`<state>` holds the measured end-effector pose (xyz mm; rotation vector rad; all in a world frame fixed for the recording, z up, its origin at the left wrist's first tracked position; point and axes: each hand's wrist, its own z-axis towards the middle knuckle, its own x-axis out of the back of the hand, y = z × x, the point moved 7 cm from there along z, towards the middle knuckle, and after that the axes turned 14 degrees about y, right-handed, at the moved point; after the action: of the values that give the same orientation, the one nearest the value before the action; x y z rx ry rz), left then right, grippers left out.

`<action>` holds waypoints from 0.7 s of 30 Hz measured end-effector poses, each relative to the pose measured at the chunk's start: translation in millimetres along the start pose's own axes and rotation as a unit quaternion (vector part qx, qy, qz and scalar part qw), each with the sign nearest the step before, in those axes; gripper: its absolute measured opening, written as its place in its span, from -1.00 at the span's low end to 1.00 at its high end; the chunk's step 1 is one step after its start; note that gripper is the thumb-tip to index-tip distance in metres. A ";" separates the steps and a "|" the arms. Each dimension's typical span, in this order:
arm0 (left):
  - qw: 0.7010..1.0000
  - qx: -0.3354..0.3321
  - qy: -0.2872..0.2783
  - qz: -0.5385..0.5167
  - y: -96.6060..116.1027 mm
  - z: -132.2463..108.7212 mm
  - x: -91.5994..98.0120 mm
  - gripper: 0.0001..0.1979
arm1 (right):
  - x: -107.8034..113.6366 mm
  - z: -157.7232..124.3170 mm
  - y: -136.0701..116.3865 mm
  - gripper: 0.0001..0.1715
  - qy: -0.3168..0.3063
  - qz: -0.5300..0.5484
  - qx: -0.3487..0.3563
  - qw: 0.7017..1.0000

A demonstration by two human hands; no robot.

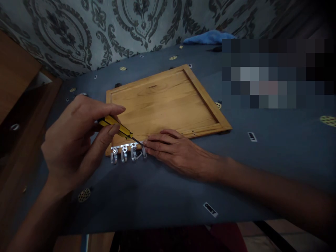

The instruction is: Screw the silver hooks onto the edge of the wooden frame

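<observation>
A screwdriver (115, 126) with a yellow and black handle is gripped in my left hand (78, 140), between thumb and fingers. Its shaft slants down to the right, with the tip at a shiny metal hook rail (124, 148). That rail, with several hooks, lies along the near edge of a framed wooden board (157, 105). My right hand (181, 154) reaches in from the right, its fingers closed together at the rail's right end beside the screwdriver tip. The fingertips hide that end and whatever screw may be there.
The board lies on a dark blue patterned tablecloth (168, 196). A blue cloth (210, 36) rests at the back against the patterned wall. Wooden furniture (18, 77) stands on the left. A blurred-out patch covers the back right.
</observation>
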<state>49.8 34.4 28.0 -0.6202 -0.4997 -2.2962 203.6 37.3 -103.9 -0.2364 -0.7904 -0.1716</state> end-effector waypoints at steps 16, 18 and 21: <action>1.000 -0.009 -0.024 -0.015 4.4 -1.0 0.2 -0.58 | -0.2 0.1 0.0 -0.61 0.001 0.004 -0.002 1.000; 1.000 0.008 -0.024 -0.015 3.0 -0.2 1.6 -0.55 | 0.1 -0.4 0.2 -0.61 0.001 0.005 -0.002 1.000; 1.000 0.015 -0.020 -0.016 2.2 0.4 2.7 -0.52 | 0.2 -0.7 0.4 -0.60 -0.002 0.005 -0.002 1.000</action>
<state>49.8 31.7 30.2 -0.6494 -0.5666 -2.3058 204.3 37.5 -104.3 -0.2447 -0.7925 -0.1637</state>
